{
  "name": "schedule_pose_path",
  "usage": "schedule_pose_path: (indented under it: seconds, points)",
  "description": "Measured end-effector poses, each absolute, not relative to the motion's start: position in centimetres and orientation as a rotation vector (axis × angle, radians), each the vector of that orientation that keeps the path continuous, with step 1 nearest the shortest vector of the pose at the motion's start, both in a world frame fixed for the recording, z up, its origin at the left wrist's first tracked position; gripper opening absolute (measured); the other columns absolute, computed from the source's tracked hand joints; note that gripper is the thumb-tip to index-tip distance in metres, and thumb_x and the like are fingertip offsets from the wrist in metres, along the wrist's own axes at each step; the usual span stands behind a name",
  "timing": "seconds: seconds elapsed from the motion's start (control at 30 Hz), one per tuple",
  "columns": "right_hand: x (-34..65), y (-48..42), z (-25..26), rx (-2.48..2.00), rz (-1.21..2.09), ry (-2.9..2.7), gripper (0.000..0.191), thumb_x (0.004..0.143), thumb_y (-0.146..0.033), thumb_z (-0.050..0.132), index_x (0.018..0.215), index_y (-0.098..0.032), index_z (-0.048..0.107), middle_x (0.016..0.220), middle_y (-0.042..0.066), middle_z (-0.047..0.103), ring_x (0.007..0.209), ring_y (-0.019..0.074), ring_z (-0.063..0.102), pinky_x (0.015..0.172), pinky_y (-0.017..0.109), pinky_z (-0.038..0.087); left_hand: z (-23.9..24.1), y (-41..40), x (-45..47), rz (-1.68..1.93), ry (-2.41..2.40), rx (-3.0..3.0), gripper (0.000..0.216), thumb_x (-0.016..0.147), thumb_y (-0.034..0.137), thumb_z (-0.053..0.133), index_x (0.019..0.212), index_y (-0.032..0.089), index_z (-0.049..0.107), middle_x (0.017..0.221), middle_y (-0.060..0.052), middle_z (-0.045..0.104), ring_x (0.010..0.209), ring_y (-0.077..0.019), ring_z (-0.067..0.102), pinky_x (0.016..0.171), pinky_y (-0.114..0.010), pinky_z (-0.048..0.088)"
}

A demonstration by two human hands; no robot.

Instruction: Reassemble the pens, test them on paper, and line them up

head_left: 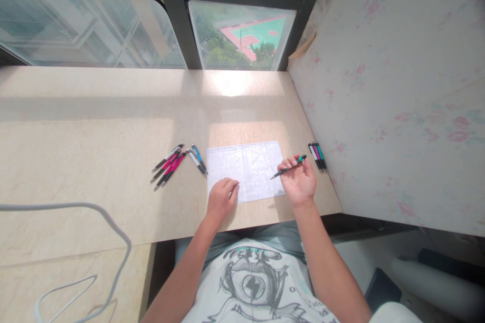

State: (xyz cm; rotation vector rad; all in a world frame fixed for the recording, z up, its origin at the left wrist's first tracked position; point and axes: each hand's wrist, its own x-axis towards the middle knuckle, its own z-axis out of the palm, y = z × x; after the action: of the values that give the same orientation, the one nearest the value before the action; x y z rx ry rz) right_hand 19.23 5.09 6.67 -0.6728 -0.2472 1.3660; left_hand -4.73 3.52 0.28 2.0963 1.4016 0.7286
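Head view: right hand (298, 181), right of centre, palm up, fingers closed on green-black pen (290, 166) above right part of white paper (248, 169). Left hand (222, 196), lower centre, loosely curled at paper's lower-left edge; grip unclear.

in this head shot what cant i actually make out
Head view:
- Lower-left corner of the paper: covered by the left hand
- Left palm: hidden by the hand itself
- Marks along the paper's top: too small to read
- Grey cable's ends: cut off by the frame's edges
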Motion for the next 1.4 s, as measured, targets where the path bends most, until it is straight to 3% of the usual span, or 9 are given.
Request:
schedule_pose_path:
  seconds: [0.13, 0.4, 1.4]
  points:
    - [19.25, 5.02, 6.57, -0.654, 1.359, -0.214, 0.028, 0.089, -0.050, 0.052, 0.077, -0.025, 0.056, 0.068, -0.002, 0.045, 0.064, 0.0144, 0.047, 0.063, 0.033, 0.048, 0.11, 3.54, -4.74, 0.723, 1.400, 2.104, 0.019, 0.091, 0.022, 0.047, 0.096, 0.021, 0.065, 0.090, -0.007, 0.066, 0.087, -0.0218, 0.059, 0.079, -0.036, 0.044]
    - [19.56, 5.11, 6.20, -0.571, 1.359, -0.010, 0.022, 0.084, -0.042, 0.055, 0.072, -0.023, 0.054, 0.066, -0.003, 0.047, 0.062, 0.0130, 0.048, 0.062, 0.032, 0.048, -0.13, 3.48, -4.72, 0.708, 1.423, 2.122, 0.017, 0.092, 0.023, 0.046, 0.094, 0.021, 0.063, 0.090, -0.007, 0.066, 0.087, -0.0214, 0.059, 0.079, -0.035, 0.045]
    - [19.06, 5.26, 6.40, -0.508, 1.379, 0.012, 0.016, 0.080, -0.038, 0.060, 0.076, -0.023, 0.056, 0.067, -0.005, 0.049, 0.063, 0.0115, 0.049, 0.064, 0.031, 0.048, -0.06, 3.50, -4.69, 0.719, 1.418, 2.130, 0.016, 0.092, 0.023, 0.047, 0.093, 0.022, 0.063, 0.089, -0.007, 0.066, 0.087, -0.0215, 0.060, 0.077, -0.036, 0.047]
